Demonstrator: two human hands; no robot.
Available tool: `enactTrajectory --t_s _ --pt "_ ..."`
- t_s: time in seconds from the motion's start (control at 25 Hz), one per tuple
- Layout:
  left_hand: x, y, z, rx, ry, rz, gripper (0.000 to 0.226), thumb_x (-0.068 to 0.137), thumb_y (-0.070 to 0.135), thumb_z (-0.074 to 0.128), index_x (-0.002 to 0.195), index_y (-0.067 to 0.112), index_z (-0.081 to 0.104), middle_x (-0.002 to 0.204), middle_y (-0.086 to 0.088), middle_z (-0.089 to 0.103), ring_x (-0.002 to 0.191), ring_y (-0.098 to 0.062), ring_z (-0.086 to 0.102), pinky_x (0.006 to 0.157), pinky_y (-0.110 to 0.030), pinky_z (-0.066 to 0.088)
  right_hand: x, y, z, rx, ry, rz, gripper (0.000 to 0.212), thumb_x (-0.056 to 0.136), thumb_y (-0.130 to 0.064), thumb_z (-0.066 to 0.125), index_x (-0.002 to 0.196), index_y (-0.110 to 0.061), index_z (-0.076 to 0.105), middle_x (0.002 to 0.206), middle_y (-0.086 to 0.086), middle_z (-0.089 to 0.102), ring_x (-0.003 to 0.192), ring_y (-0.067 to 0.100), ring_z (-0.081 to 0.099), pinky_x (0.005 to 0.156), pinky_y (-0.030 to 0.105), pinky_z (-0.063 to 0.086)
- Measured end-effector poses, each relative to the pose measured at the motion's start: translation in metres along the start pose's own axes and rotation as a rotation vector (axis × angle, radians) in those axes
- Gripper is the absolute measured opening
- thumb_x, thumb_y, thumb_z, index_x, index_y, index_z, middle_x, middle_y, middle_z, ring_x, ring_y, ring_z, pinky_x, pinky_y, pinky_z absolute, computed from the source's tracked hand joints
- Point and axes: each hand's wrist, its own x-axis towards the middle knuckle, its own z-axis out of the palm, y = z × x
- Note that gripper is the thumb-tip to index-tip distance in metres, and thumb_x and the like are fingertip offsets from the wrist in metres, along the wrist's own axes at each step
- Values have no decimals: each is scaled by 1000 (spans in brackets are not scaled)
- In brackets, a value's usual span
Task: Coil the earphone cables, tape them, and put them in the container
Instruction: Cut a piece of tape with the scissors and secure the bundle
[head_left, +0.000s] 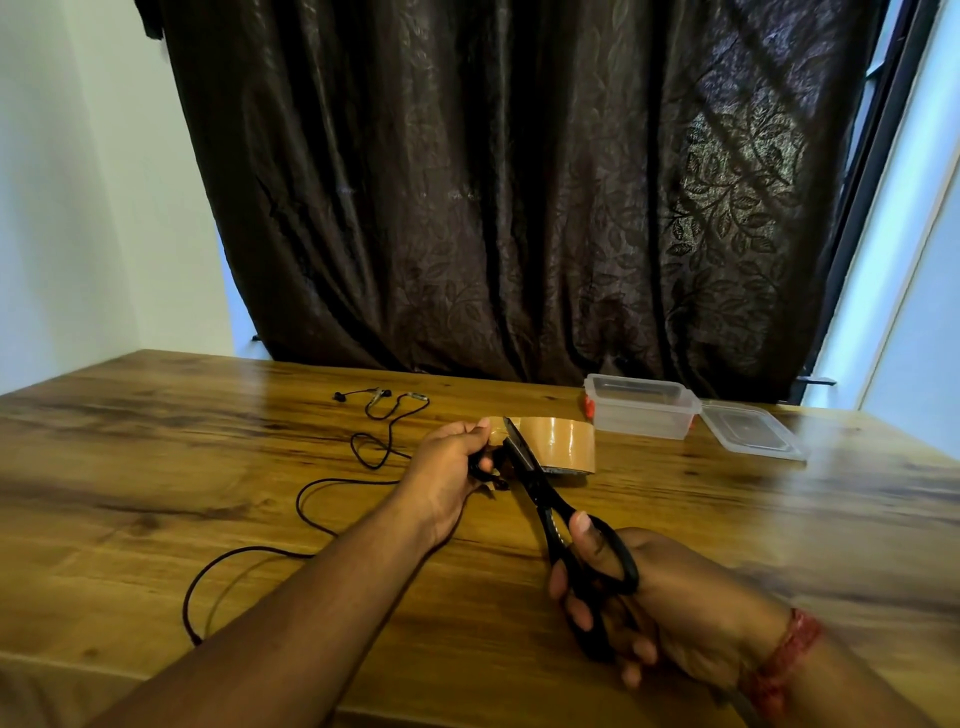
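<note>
A brown tape roll (563, 441) stands on the wooden table (156, 467), with a strip pulled out to the left. My left hand (449, 473) pinches the strip's free end and also holds something dark, perhaps coiled cable. My right hand (639, 597) grips black scissors (545, 499) whose blades meet the strip between roll and hand. A black earphone cable (322, 493) trails loose over the table to the left, its earbuds (382, 397) lying at the far end. The clear container (641, 410) stands open behind the roll.
The container's clear lid (750, 431) lies flat to its right. Something small and red (588, 408) shows behind the container's left side. A dark curtain (519, 182) hangs behind the table's far edge.
</note>
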Motion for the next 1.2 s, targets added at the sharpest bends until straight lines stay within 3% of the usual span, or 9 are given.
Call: enactTrajectory --t_s 0.24,0.36,0.44,0.64,0.72,0.92,1.04,1.2 --pt "1 0 1 -20 -5 4 16 99 17 52 98 6 63 80 -4 62 50 -6 45 72 -31 50 1 2 -1 6 -1 -20 65 77 -64 54 92 -2 66 69 13 60 35 12 38 37 23 44" --pt "2 -1 2 -19 -11 -26 19 101 16 49 105 3 62 104 -19 68 51 -8 46 72 -30 52 -1 1 -1 -4 0 -20 60 78 -61 57 89 -3 66 67 12 59 34 11 37 36 22 43" --pt "1 0 2 -39 -6 -46 18 101 14 46 109 2 57 107 -19 72 52 -9 46 71 -29 51 -6 0 -4 -28 -18 17 58 80 -59 59 90 -2 68 67 12 59 34 11 37 36 23 43" --pt "-2 2 4 -16 -5 -49 17 102 11 43 113 5 54 100 -19 74 49 -8 46 66 -26 45 -35 -5 -35 -422 -129 121 59 71 -71 67 93 -16 73 68 2 67 42 10 47 43 23 36" --pt "-2 0 5 100 -4 -29 16 103 15 44 110 7 56 97 -14 76 52 -9 41 70 -29 43 -51 -3 -52 -517 -45 170 58 66 -72 69 92 -21 70 70 3 70 44 11 51 43 22 41" --pt "0 -4 3 326 -19 25 21 103 25 44 109 12 59 96 -3 77 53 -7 42 69 -33 40 -67 7 -85 -884 268 254 22 88 -52 61 86 -31 61 79 1 75 64 18 71 67 33 60" --pt "-2 -6 3 423 -29 52 21 104 27 43 107 13 58 94 1 77 54 -8 42 68 -35 40 -55 9 -92 -932 402 341 17 96 -34 54 85 -21 55 81 2 66 64 13 68 54 18 52" --pt "-2 -6 3 471 -42 64 21 104 27 42 105 13 58 93 1 77 54 -9 43 63 -34 39 -34 1 -80 -1380 474 331 24 98 -44 43 85 -25 52 80 -7 57 65 2 54 51 16 42"
